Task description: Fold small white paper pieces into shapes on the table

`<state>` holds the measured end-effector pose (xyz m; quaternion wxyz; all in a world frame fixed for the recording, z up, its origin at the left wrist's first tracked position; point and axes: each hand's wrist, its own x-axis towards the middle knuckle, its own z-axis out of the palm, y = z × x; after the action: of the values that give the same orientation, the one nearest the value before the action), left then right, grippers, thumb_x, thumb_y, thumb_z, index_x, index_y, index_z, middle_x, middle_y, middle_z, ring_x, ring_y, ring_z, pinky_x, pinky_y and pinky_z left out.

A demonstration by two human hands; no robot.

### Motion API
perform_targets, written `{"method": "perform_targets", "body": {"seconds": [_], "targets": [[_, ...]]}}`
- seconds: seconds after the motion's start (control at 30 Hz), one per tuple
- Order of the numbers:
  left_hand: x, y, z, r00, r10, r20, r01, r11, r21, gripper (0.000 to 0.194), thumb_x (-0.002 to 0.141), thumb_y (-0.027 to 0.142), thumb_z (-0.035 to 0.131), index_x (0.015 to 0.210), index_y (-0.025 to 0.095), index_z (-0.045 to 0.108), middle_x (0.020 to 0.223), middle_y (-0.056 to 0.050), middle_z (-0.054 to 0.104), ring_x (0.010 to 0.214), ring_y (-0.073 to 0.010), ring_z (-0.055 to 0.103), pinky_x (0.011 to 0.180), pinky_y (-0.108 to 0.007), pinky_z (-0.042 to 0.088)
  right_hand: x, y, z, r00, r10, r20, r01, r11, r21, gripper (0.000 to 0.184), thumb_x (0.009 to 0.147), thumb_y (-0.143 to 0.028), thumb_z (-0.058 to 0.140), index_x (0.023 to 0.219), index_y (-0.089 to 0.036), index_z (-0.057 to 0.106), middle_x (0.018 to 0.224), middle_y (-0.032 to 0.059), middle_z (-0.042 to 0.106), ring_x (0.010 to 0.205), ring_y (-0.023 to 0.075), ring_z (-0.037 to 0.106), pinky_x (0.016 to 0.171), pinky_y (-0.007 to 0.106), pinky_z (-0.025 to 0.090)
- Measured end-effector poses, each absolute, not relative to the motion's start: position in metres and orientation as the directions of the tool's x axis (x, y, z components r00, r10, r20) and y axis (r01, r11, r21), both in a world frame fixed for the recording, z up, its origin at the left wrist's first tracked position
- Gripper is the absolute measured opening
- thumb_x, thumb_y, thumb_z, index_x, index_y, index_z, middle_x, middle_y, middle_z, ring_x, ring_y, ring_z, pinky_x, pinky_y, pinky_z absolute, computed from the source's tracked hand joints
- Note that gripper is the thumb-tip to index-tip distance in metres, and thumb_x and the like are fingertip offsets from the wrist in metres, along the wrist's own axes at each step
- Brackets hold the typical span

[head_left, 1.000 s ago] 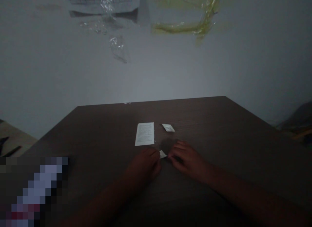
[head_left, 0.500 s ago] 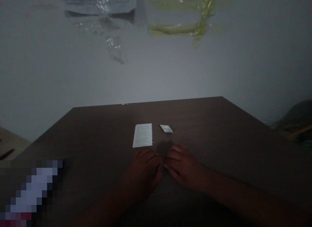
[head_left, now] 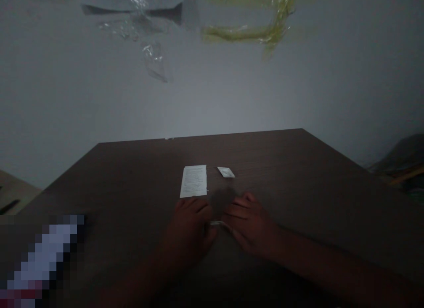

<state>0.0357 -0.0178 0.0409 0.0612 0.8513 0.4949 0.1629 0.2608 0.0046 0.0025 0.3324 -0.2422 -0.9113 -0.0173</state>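
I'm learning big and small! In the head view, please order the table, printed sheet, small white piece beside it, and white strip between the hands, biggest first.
1. Table
2. Printed sheet
3. Small white piece
Unranked: white strip, partly hidden.

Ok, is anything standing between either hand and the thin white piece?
Nothing visible: the left hand and right hand both appear to grip the thin white piece. Neither the printed sheet beyond the left hand nor the small pale paper right of that sheet intervenes.

No text was legible; printed paper sheet (head_left: pixel 194 181) just below frame center carried rows of type, too small to read.
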Motion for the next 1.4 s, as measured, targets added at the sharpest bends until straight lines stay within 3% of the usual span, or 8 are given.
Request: {"method": "perform_targets", "body": {"seconds": [0.17,0.33,0.5,0.67,0.97,1.07,1.17,1.4], "targets": [[0.017,-0.006,0.046,0.386,0.896,0.22,0.879,-0.429,0.209,0.015,0.084,0.008,0.063,0.081,0.023,0.061,0.09,-0.005,0.071,0.089,-0.0275,0.068,0.082,-0.043,0.051,0.272,0.013,0.009,-0.623,0.482,0.617,0.49,0.855,-0.173,0.016,0.105,-0.012,0.056,0.101,-0.02,0.07,0.093,0.0023,0.076,0.083,0.0205,0.06,0.079,0.04,0.034],[0.03,-0.017,0.041,0.479,0.78,0.402,0.748,-0.603,0.278,0.018,0.086,0.007,0.061,0.095,0.022,0.065,0.1,-0.004,0.075,0.095,-0.0259,0.068,0.086,-0.042,0.051,0.267,0.008,0.01,-0.645,0.464,0.608,0.474,0.866,-0.158,0.015,0.104,-0.013,0.058,0.097,-0.02,0.07,0.089,0.0022,0.074,0.084,0.0212,0.06,0.076,0.041,0.034],[0.043,-0.027,0.036,0.511,0.751,0.418,0.713,-0.642,0.282,0.022,0.084,0.001,0.062,0.088,0.022,0.064,0.094,-0.002,0.075,0.093,-0.0236,0.068,0.086,-0.04,0.05,0.256,0.001,0.005,-0.639,0.444,0.628,0.483,0.867,-0.121,0.015,0.099,-0.014,0.059,0.091,-0.02,0.07,0.08,0.0026,0.07,0.08,0.0224,0.058,0.074,0.043,0.034],[0.047,-0.031,0.036,0.537,0.75,0.387,0.757,-0.631,0.172,0.018,0.08,0.006,0.066,0.082,0.023,0.06,0.087,-0.002,0.072,0.086,-0.0262,0.066,0.082,-0.043,0.048,0.252,-0.003,0.005,-0.653,0.406,0.64,0.454,0.886,-0.099,0.012,0.097,-0.014,0.061,0.089,-0.02,0.068,0.078,0.002,0.068,0.08,0.0225,0.06,0.073,0.042,0.033],[0.019,-0.01,0.041,0.47,0.803,0.367,0.862,-0.507,0.005,0.016,0.083,0.007,0.062,0.081,0.023,0.06,0.085,-0.004,0.071,0.088,-0.0279,0.066,0.082,-0.044,0.048,0.266,0.004,0.016,-0.588,0.455,0.668,0.471,0.865,-0.175,0.019,0.106,-0.013,0.054,0.102,-0.021,0.07,0.092,0.0031,0.078,0.084,0.0217,0.064,0.077,0.042,0.037],[0.013,-0.008,0.044,0.446,0.798,0.405,0.86,-0.507,0.053,0.016,0.087,0.009,0.061,0.078,0.022,0.058,0.083,-0.003,0.069,0.084,-0.0256,0.065,0.08,-0.042,0.047,0.269,0.007,0.016,-0.563,0.475,0.676,0.483,0.853,-0.197,0.017,0.108,-0.014,0.055,0.103,-0.021,0.07,0.09,0.002,0.076,0.084,0.0205,0.062,0.079,0.04,0.037],[0.021,-0.015,0.043,0.472,0.673,0.57,0.771,-0.628,0.104,0.014,0.089,0.008,0.059,0.087,0.021,0.061,0.091,-0.003,0.073,0.087,-0.0252,0.067,0.08,-0.041,0.045,0.266,0.007,0.013,-0.569,0.438,0.696,0.463,0.87,-0.169,0.018,0.108,-0.015,0.056,0.097,-0.019,0.069,0.086,0.0013,0.073,0.082,0.0202,0.059,0.078,0.04,0.035],[0.043,-0.029,0.037,0.522,0.664,0.536,0.696,-0.695,0.183,0.022,0.087,0.002,0.061,0.095,0.022,0.061,0.097,0.0,0.075,0.093,-0.0229,0.067,0.087,-0.038,0.043,0.253,-0.001,0.01,-0.577,0.393,0.716,0.448,0.885,-0.126,0.021,0.104,-0.013,0.054,0.091,-0.017,0.069,0.077,0.0011,0.067,0.078,0.0202,0.057,0.072,0.04,0.031]]}}
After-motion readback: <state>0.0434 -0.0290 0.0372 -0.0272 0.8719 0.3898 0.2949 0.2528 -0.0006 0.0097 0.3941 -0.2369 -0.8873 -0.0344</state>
